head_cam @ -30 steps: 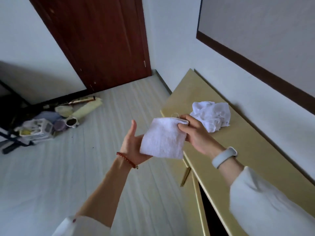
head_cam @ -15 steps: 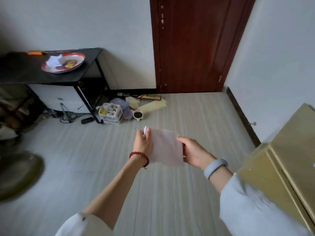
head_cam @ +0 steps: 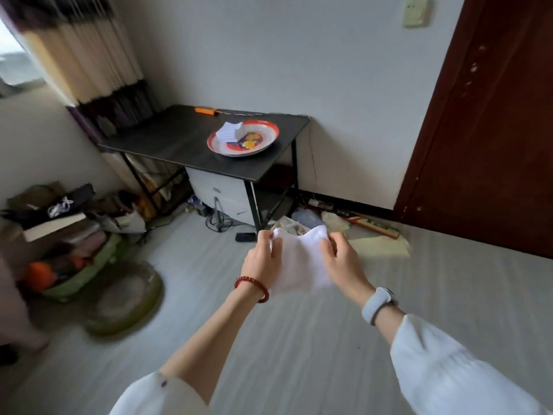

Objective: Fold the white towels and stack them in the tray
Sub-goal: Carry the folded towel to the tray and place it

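A folded white towel [head_cam: 300, 265] hangs in the air in front of me, over the floor. My left hand [head_cam: 261, 260] pinches its upper left corner and my right hand [head_cam: 341, 263] pinches its upper right corner. On the black table [head_cam: 179, 142] against the far wall stands a round tray [head_cam: 263, 145] with a red rim and a painted middle. A folded white towel [head_cam: 229, 131] lies in the tray's left part.
A dark red door [head_cam: 490, 130] stands at the right. Clutter lies on the floor under and beside the table, with cables and a yellow sheet [head_cam: 380, 245]. Green basins [head_cam: 125, 298] and piled things stand at the left. A curtain [head_cam: 86, 55] hangs at the back left.
The view has swung left, from the yellow cabinet with its crumpled towel to the black table and tray. Both hands have kept hold of the folded towel, now nearer the table.
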`<action>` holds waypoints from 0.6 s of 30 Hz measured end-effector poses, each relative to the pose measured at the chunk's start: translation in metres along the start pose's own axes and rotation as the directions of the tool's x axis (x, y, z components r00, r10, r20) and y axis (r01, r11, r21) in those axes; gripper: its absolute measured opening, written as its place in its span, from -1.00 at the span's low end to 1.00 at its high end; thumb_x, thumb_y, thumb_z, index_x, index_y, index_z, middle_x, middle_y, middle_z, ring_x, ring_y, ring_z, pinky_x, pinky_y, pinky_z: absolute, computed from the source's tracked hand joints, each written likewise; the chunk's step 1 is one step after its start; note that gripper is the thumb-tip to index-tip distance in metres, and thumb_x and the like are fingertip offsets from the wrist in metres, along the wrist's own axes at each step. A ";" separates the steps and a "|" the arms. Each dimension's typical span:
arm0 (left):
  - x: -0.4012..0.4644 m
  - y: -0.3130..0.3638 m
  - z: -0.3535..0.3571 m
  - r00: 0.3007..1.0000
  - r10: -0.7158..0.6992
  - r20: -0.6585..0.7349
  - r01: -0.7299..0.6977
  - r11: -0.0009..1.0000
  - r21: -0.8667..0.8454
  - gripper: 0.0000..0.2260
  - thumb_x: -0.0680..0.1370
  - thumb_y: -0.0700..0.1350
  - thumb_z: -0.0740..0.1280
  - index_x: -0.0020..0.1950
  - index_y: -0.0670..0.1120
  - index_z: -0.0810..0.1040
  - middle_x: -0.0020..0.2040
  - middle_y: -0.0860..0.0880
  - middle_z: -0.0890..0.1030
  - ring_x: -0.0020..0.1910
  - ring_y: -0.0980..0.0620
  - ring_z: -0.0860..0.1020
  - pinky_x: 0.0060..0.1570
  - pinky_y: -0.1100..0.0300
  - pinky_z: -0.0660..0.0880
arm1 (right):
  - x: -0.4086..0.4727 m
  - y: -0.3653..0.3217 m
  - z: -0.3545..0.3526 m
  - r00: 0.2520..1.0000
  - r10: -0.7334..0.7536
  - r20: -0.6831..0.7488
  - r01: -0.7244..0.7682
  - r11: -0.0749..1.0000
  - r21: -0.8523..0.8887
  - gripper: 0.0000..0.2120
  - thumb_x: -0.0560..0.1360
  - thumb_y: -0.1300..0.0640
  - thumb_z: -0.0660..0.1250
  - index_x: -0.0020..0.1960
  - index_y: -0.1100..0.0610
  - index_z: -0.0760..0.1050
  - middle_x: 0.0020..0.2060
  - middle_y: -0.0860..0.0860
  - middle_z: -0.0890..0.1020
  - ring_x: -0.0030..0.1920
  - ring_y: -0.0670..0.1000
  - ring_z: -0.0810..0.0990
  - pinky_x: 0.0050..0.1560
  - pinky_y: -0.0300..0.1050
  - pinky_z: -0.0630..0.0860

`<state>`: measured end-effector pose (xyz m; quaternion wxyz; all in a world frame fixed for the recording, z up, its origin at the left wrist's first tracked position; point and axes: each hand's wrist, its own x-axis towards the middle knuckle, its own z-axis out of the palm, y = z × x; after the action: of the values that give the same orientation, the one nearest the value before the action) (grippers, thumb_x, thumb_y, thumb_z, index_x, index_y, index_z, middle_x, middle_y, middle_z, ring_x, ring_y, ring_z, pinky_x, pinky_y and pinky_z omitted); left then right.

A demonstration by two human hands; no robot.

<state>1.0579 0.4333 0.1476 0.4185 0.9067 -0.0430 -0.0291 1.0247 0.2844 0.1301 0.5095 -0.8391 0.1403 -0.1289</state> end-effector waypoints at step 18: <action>0.482 -0.107 -0.145 0.981 -0.071 -0.178 0.088 0.992 0.087 -0.78 0.63 -0.01 0.01 0.15 -0.11 0.30 -0.13 -0.18 0.50 -0.11 -0.21 0.49 -0.11 0.01 0.41 | 0.428 -0.109 0.285 0.990 -0.118 0.082 0.125 0.988 -0.086 -0.84 0.59 0.10 0.08 0.08 0.17 0.32 -0.28 -0.01 0.50 -0.26 0.10 0.47 -0.33 -0.12 0.28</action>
<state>1.5563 0.5627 0.1514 0.3760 0.9255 0.0287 0.0359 1.5352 0.4091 0.1315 0.4670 -0.8728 0.0749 -0.1207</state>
